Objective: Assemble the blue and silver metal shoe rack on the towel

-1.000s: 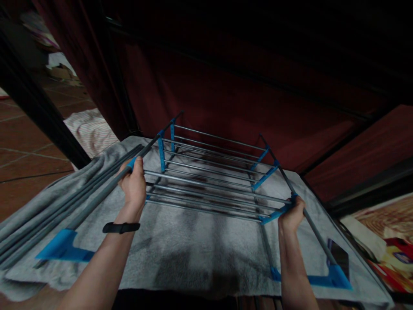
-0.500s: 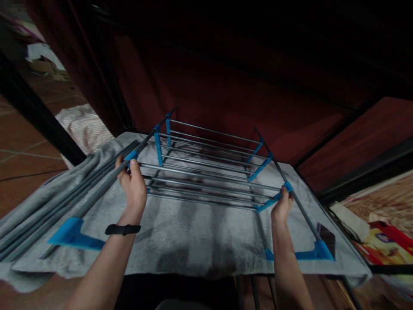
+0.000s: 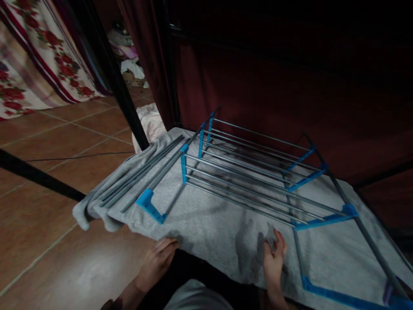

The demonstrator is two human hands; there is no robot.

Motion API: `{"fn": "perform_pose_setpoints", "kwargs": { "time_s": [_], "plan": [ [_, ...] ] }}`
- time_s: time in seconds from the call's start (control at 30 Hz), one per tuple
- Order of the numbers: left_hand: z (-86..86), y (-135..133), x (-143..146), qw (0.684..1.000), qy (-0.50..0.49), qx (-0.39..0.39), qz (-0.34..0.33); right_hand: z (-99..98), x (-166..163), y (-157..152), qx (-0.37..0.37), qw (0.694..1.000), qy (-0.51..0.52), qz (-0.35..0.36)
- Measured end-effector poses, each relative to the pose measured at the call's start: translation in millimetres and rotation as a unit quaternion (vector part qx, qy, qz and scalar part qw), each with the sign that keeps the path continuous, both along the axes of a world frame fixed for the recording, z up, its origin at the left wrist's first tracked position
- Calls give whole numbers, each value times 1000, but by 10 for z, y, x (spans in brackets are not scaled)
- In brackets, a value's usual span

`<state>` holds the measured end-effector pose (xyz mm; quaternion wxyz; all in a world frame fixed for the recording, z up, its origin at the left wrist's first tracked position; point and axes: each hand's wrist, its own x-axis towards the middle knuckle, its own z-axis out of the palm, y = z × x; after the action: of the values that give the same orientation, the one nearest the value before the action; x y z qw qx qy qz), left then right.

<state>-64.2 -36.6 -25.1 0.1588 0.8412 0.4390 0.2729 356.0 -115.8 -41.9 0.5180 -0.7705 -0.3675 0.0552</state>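
A rack (image 3: 238, 169) of thin grey metal rods with blue plastic brackets rests on a grey cloth (image 3: 206, 224). Its blue left corner piece (image 3: 149, 206) lies close to the cloth's front edge. My left hand (image 3: 159, 257) is by that edge, in front of the corner piece, fingers curled together with nothing seen in them. Over the cloth, in front of the rack's right part, my right hand (image 3: 274, 260) is raised with fingers apart. It is empty and does not touch the rack. Several loose grey rods (image 3: 142, 172) lie along the rack's left side.
Dark posts (image 3: 119, 77) rise at the left. A dark red curtain (image 3: 245, 86) hangs behind the rack. Tiled floor (image 3: 41, 215) spreads at the left, with a thin cable (image 3: 80, 156) and a flowered cloth (image 3: 48, 56). A striped cloth (image 3: 150, 122) lies behind the left post.
Both hands have let go of the rack's side tubes and drawn back toward my body. My view has turned left, so the rack appears farther right; it still stands on the cloth.
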Motion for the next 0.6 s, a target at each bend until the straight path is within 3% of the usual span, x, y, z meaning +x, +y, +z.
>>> {"fn": "perform_pose_setpoints", "kwargs": {
  "time_s": [0.1, 0.2, 0.27, 0.43, 0.6],
  "plan": [
    [22, 113, -561, 993, -4, 44, 113, -236, -87, -42, -25, 997, -56, 47],
    [249, 478, -921, 962, 3, 80, 260, -386, -146, -53, -52, 986, -141, 78],
    [413, 764, -1011, 946, 28, 87, 310, -420, -181, -58, -70, 973, -200, 95],
    [641, 1361, -1015, 928, 35, 52, 367, -378, -216, -72, -95, 952, -275, 96],
    [623, 1665, -910, 936, 77, -20, 342, -348, -233, -55, -100, 947, -294, 85]
  ]
}}
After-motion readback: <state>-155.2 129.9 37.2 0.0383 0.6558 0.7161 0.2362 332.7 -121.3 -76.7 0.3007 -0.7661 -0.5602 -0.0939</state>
